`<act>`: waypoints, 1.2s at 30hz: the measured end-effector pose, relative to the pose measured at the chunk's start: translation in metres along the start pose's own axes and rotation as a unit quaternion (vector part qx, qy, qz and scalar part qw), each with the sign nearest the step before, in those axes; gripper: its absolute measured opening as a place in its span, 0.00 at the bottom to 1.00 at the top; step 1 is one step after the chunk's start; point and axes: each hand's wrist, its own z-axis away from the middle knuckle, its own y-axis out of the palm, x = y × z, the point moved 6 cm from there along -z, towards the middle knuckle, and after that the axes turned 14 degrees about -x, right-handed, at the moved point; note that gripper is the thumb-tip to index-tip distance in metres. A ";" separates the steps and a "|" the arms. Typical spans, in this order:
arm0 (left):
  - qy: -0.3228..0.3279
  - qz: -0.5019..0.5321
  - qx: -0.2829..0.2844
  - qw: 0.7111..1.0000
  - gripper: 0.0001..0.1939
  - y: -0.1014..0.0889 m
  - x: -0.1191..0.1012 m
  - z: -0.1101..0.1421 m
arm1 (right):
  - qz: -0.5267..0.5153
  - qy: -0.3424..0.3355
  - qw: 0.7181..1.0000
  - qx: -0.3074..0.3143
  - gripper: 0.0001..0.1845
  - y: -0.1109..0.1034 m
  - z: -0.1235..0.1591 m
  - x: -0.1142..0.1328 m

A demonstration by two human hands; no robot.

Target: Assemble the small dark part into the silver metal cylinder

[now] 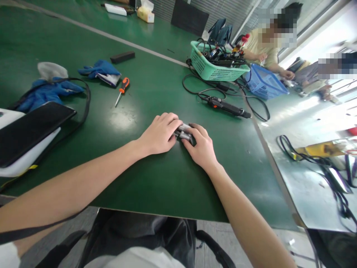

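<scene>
Both my hands meet over a small grey metal part [185, 134] at the middle of the green table [156, 178]. My left hand [161, 133] has its fingers curled over the left end of the part. From the right, my right hand [201, 144] grips the other end between thumb and fingers. Much of the part is hidden under the fingers, so its exact kind does not show. Beyond my left hand lies a screwdriver [124, 85] with an orange and black handle. A black corded electric screwdriver [227, 106] rests beyond my right hand.
Blue gloves [50, 95] and a black phone-like slab [33, 128] lie at the left. A green basket [220, 74] full of cords and tools stands at the back right beside a blue basket [262, 83]. A person [259, 48] sits behind them.
</scene>
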 end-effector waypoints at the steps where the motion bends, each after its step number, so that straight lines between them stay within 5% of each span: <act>1: 0.001 0.019 -0.003 1.000 0.22 0.001 0.001 0.002 | 0.000 -0.011 1.000 0.004 0.17 0.000 0.000 0.000; 13: -0.010 0.059 0.063 0.996 0.28 0.009 0.004 0.002 | -0.005 -0.033 0.999 0.017 0.15 -0.005 -0.009 0.000; 23: -0.009 0.068 0.075 0.995 0.29 0.010 0.006 0.006 | -0.003 -0.053 0.997 0.062 0.09 -0.012 0.000 0.033; 36: 0.013 0.078 0.056 0.995 0.27 0.006 0.000 0.006 | -0.037 -0.012 0.997 0.060 0.13 -0.009 0.001 0.020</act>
